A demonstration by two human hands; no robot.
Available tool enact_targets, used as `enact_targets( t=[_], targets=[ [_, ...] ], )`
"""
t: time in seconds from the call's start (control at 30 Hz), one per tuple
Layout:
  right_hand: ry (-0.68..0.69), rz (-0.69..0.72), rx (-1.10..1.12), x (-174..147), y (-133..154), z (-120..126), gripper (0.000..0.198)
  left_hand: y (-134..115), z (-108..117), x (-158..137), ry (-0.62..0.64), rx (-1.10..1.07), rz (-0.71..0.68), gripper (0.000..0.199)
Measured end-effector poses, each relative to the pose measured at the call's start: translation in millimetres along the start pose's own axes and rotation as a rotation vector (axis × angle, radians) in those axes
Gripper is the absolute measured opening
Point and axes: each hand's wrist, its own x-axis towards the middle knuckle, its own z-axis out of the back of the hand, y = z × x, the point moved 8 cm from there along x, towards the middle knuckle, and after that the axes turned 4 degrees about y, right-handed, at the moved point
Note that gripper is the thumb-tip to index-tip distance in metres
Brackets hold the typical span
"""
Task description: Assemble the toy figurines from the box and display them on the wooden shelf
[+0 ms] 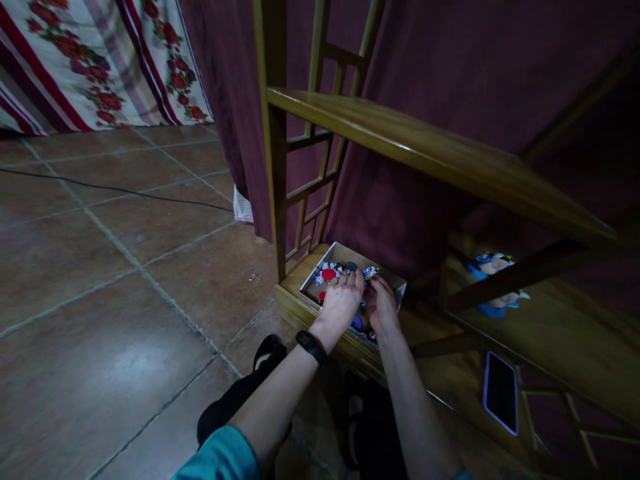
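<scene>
A shallow cardboard box [310, 287] stands on the lowest wooden shelf. Inside lie several small toy figurines in red, blue and white, among them a red piece [328, 274] on the left and a blue-purple piece [357, 323] near the front. Both hands are over the box, close together. My left hand [344, 297], with a black band on the wrist, has its fingers bent at a small white-and-blue figurine [371, 272]. From the other side my right hand [382, 303] closes on the same figurine. The fingertips are partly hidden.
A wooden shelf board [400, 133] juts out above the box. More blue-and-white figurines [495, 263] stand on the shelf at right, and a phone [501, 392] lies lower down. A black cable [125, 191] crosses the tiled floor. Dark purple curtain hangs behind.
</scene>
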Motion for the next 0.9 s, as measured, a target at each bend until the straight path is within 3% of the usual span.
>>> enact_targets(
  t=[0.13,0.7,0.9],
  targets=[
    [-0.002,-0.022,0.034,1,-1,1,0.017,-4,-1,-1,-0.014,0.088,-0.046,0.038],
    [0.057,-0.118,0.074,0,-2,0,0.034,-15,1,-7,-0.048,0.1,-0.117,0.037],
    [0.063,-0.095,0.065,2,-1,1,0.031,-12,1,-8,-0.02,-0.005,-0.088,0.037]
  ],
)
